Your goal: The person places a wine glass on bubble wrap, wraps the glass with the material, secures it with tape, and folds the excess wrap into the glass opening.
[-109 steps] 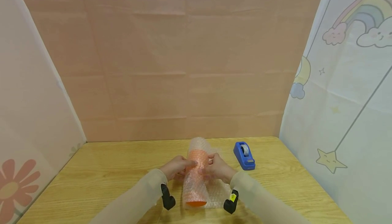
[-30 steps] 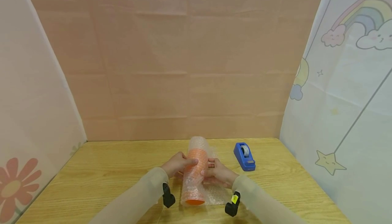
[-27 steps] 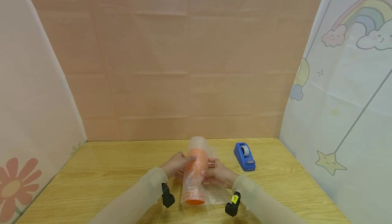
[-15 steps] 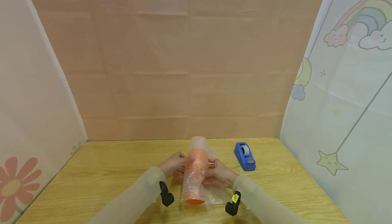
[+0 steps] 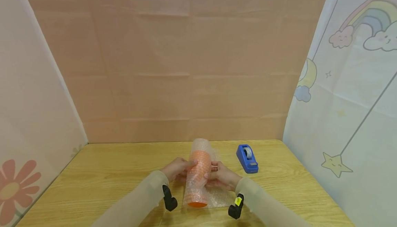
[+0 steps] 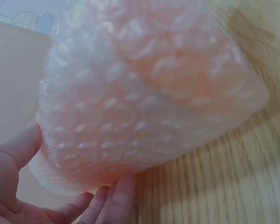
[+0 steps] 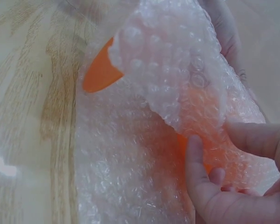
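In the head view an orange, roughly cylindrical object (image 5: 197,205) lies lengthwise inside translucent bubble wrap (image 5: 201,145), its orange near end showing. My left hand (image 5: 177,169) holds the roll from the left side, thumb on top and fingers low along the underside, as the left wrist view shows. From the other side my right hand (image 5: 225,177) grips the roll. In the right wrist view the thumb (image 7: 254,137) presses the wrap's upper layer near its edge, with the fingers curled below. A loose flap (image 5: 219,198) of wrap spreads on the table beneath that hand.
A blue tape dispenser (image 5: 247,158) with a roll of clear tape stands to the right of the roll on the wooden table (image 5: 118,172). A tan backdrop (image 5: 186,82) rises behind, and printed cloth panels (image 5: 347,123) flank the table.
Since the earliest frame my right hand has shifted slightly nearer, its thumb now on the wrap's side. My left thumb has slid a little left on the roll, which has hardly moved.
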A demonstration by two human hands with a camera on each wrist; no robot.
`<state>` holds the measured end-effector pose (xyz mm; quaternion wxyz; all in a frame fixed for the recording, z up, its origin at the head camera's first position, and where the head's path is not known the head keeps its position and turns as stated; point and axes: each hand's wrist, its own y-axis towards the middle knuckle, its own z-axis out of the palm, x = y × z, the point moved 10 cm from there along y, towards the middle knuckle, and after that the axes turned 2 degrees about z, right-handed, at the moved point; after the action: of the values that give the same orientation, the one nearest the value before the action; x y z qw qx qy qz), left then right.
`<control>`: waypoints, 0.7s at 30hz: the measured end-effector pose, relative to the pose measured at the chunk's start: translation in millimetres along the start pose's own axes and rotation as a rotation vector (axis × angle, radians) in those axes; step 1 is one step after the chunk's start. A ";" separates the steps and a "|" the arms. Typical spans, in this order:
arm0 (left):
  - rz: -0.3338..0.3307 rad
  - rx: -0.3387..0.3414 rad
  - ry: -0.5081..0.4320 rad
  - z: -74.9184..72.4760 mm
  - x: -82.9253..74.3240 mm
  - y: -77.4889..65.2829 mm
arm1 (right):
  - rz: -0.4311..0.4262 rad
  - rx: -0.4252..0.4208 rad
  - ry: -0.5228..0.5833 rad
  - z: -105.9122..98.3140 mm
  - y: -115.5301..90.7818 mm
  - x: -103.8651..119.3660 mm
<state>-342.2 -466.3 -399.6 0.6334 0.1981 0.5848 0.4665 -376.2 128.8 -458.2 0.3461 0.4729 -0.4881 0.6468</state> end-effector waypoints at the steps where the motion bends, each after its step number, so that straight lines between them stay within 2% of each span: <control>1: -0.006 0.005 0.022 -8.1 -2.3 -8.1 | 0.002 0.000 -0.002 0.0 0.2 -0.4; 2: -0.014 0.009 0.066 -19.1 -5.5 -18.2 | 0.003 -0.001 -0.006 -0.1 0.6 -0.9; 3: -0.024 0.029 0.088 -22.9 -6.6 -23.4 | 0.003 -0.001 -0.004 0.0 0.8 -1.1; 4: -0.025 0.040 0.112 -26.5 -7.3 -27.5 | 0.003 0.001 -0.002 0.2 1.1 -1.2; 5: -0.011 0.068 0.176 -26.5 -8.2 -28.8 | 0.004 0.001 -0.002 0.1 1.5 -1.3; 6: -0.010 0.079 0.177 -26.2 -8.3 -29.3 | 0.005 0.002 0.000 0.1 1.9 -1.5; 8: -0.016 0.062 0.102 -23.4 -6.8 -27.3 | 0.005 0.007 0.006 0.3 2.3 -1.6; 12: -0.047 -0.035 -0.112 -19.2 -2.9 -22.3 | 0.013 0.018 0.027 1.6 2.1 -1.1; 16: -0.056 -0.059 -0.164 -19.8 0.0 -18.7 | 0.027 0.025 0.047 2.3 3.2 -1.1; 18: -0.063 0.019 -0.231 -17.1 1.1 -13.3 | 0.040 0.028 0.054 2.2 4.0 -1.5; 19: -0.075 0.030 -0.287 -16.7 2.4 -10.8 | 0.044 0.031 0.056 2.4 4.5 -1.7; 21: -0.104 0.126 -0.416 -11.2 4.5 -2.5 | 0.052 0.037 0.063 2.4 5.4 -2.4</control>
<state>-352.1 -467.1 -406.7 0.7500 0.2988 0.4789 0.3447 -379.6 124.9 -461.9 0.3355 0.4459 -0.4771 0.6790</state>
